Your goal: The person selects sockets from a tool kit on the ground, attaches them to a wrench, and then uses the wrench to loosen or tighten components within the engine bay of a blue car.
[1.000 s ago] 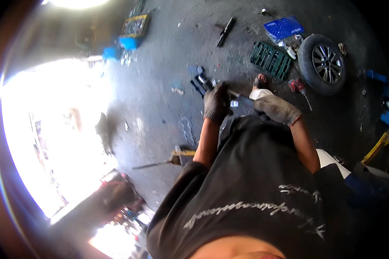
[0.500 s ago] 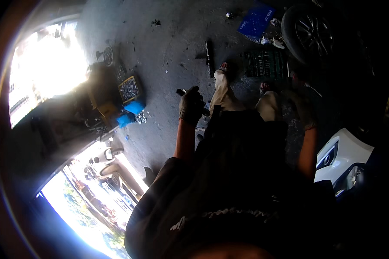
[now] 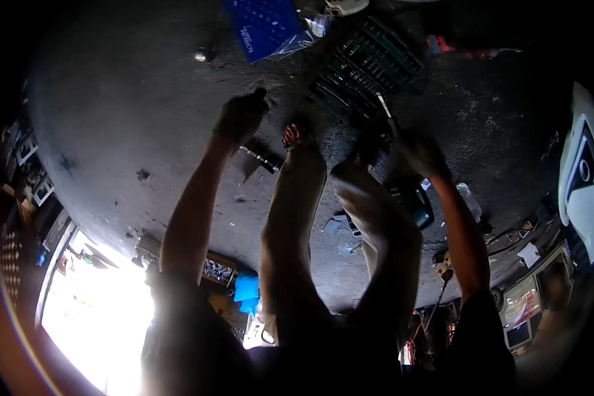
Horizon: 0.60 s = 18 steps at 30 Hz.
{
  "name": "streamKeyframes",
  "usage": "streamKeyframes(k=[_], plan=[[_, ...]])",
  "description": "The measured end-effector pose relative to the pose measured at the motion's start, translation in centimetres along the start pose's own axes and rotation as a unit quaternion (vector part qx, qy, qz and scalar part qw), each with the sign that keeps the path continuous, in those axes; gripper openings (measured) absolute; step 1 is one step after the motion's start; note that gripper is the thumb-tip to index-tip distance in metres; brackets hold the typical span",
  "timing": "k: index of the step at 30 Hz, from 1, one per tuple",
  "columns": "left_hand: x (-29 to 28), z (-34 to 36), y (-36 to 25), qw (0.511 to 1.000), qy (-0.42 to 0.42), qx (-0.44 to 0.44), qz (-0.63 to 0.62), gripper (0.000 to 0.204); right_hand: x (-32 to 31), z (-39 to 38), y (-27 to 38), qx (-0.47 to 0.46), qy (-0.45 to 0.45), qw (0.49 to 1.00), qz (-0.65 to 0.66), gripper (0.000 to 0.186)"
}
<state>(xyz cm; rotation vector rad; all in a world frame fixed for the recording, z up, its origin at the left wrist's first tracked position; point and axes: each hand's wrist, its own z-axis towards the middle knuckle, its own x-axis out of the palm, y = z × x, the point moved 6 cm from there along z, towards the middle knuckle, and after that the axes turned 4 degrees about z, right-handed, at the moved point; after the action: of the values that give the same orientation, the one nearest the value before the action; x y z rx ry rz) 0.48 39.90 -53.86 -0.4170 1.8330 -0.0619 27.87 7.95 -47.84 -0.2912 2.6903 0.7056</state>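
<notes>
My left hand [image 3: 239, 120], in a dark work glove, is closed round a short dark object whose end [image 3: 261, 93] sticks out beyond the fingers. Its kind is too dark to make out. My gloved right hand [image 3: 421, 153] grips a slim tool with a bright metal tip [image 3: 384, 105] and dark handle; shadow blurs the fingers. That tip points toward an opened dark green socket set case [image 3: 393, 56] on the floor, with rows of sockets and bits. Below my left hand lies a metal bar [image 3: 260, 159] with a knobbly shaft, near my left foot [image 3: 297, 134].
A flat blue box [image 3: 264, 28] lies beside the case. Red-and-dark tools [image 3: 442, 45] rest farther right. A dark green rounded object [image 3: 416, 203] sits behind my right leg. White car bodywork [image 3: 581, 168] stands at the right edge. Blue plastic [image 3: 246, 288] lies beside a parts tray [image 3: 219, 269].
The view has turned and tilted. Both arms reach farther forward, and my legs show at greater length. Each hand keeps hold of its object.
</notes>
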Motion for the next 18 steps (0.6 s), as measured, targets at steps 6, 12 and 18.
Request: streamKeyframes(k=[6,12,18], plan=[[10.9,14.4,-0.1,0.978,0.124,-0.095,-0.139,0.042,12.3,18.6,-7.9,-0.306,-0.162,0.918,-0.195,0.024],[20.2,18.8,-3.2,0.980,0.154,0.013,-0.126,0.031,14.2,23.0,-9.1,-0.248,-0.078,0.954,-0.148,0.027],[23.8,15.1,-5.2,0.968,0.073,0.169,-0.168,0.030,15.5,23.1,-10.0,-0.326,-0.118,0.910,-0.226,0.023]])
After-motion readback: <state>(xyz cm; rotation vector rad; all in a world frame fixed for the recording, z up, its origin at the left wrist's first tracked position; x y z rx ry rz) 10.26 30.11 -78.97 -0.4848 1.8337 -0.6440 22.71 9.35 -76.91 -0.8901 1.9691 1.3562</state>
